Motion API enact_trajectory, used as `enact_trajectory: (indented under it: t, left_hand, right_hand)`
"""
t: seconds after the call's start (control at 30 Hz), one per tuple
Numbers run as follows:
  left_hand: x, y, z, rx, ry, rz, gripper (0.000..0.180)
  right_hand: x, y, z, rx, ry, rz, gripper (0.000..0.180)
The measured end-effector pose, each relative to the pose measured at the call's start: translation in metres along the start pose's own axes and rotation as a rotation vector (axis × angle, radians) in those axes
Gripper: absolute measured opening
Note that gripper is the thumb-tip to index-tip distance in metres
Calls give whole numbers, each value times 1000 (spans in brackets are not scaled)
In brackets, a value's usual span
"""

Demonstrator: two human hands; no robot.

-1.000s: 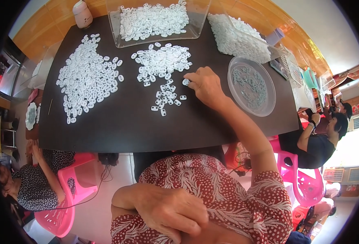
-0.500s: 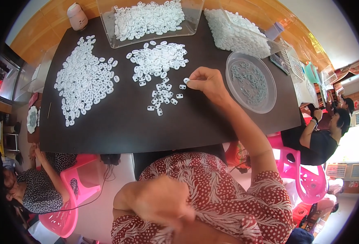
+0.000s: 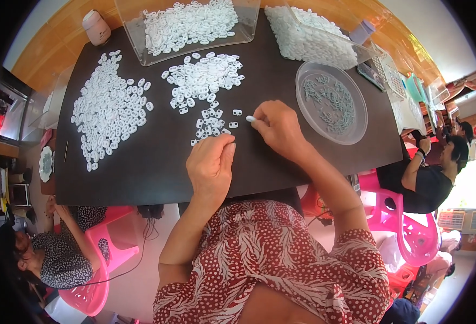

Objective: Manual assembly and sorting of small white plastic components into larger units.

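Observation:
My right hand [image 3: 278,127] pinches a small white oval plastic piece [image 3: 250,119] between thumb and fingertips, just above the dark table [image 3: 146,183]. Left of it, my left hand [image 3: 211,168] is closed with thumb and forefinger together; anything in its grip is hidden or too small to name. Beyond the left hand is a small cluster of white plastic pieces with dark holes [image 3: 211,124], partly covered by that hand. Two similar loose pieces [image 3: 233,125] lie between the cluster and my right hand. Farther back is a larger heap of white oval pieces [image 3: 208,78].
A wide white heap [image 3: 108,105] covers the left. Clear bins [image 3: 195,51] [image 3: 294,54] of white pieces stand behind. At right is a round clear tray [image 3: 363,116] of small grey-green pieces, with a phone [image 3: 371,75] beyond. Other people sit at both sides.
My left hand has come up from in front of my body to the table, beside the small cluster. My right hand has drawn slightly nearer, still pinching the white piece.

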State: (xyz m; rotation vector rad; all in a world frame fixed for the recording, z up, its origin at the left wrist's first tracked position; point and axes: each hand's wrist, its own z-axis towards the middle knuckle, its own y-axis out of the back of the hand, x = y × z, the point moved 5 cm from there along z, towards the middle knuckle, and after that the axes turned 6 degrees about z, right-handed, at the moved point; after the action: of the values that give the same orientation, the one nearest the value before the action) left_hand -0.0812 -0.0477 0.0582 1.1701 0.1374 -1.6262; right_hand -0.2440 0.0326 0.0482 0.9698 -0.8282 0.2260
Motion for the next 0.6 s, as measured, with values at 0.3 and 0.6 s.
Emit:
enact_trajectory:
  t: [0.3,0.6]
  left_hand:
    - [3,-37,43,56,-289,434,16]
    - [4,-75,55,322,-505,789,4]
  right_hand:
    - [6,8,-3,-141,277,-362,19]
    - [11,57,-38,-249,232,-215,14]
